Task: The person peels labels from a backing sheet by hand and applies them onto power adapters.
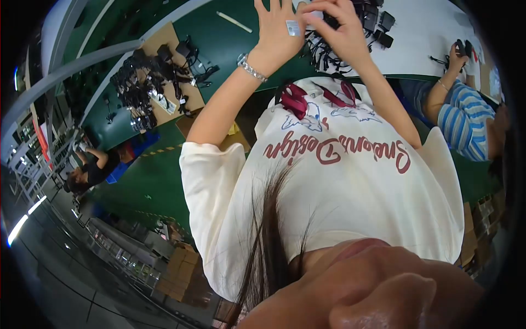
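Observation:
My left hand (278, 27) is at the top of the view, its back towards me and its fingers spread, partly cut off by the frame edge. A small silvery-white label (293, 28) lies on the back of it, near the thumb side. My right hand (338, 24) is beside it, thumb and forefinger brought close together at the left hand's edge. Whatever may be between those fingertips is too small to make out. Black power adapters (370, 15) and their bundled cables (324, 52) lie on the table behind and below my right hand.
More black adapters with cables (134, 90) lie on a cardboard sheet (189, 96) at the left. A pale stick (234, 22) rests on the green tabletop. At right, a co-worker in a striped shirt (466, 123) holds a black item; another person (93, 170) is far left.

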Action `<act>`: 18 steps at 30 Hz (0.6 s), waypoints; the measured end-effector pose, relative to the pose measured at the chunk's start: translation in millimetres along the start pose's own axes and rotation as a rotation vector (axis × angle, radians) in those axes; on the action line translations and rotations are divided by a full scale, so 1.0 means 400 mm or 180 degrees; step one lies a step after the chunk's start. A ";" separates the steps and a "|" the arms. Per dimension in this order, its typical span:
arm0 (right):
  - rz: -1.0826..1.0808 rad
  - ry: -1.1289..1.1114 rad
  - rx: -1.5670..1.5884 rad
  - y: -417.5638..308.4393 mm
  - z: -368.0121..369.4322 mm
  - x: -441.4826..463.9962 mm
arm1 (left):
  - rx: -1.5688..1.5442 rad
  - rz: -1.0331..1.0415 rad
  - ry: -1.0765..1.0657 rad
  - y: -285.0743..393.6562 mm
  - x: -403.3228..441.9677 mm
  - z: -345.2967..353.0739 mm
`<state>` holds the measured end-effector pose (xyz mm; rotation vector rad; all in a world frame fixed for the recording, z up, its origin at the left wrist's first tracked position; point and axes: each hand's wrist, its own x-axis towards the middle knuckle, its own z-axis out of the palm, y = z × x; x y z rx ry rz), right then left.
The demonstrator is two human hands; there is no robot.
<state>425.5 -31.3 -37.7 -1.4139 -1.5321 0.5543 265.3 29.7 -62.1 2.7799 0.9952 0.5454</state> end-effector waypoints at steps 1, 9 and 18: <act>-0.0010 -0.0044 0.0009 -0.019 0.013 -0.011 | -0.0051 -0.0069 -0.0131 -0.002 -0.011 -0.006; -0.0259 -0.0499 -0.0638 -0.009 0.104 -0.060 | 0.0976 -0.0266 -0.0099 -0.017 -0.124 0.027; 0.0150 -0.1084 0.1185 -0.039 0.144 -0.047 | 0.0628 -0.0844 -0.0146 -0.059 -0.205 0.008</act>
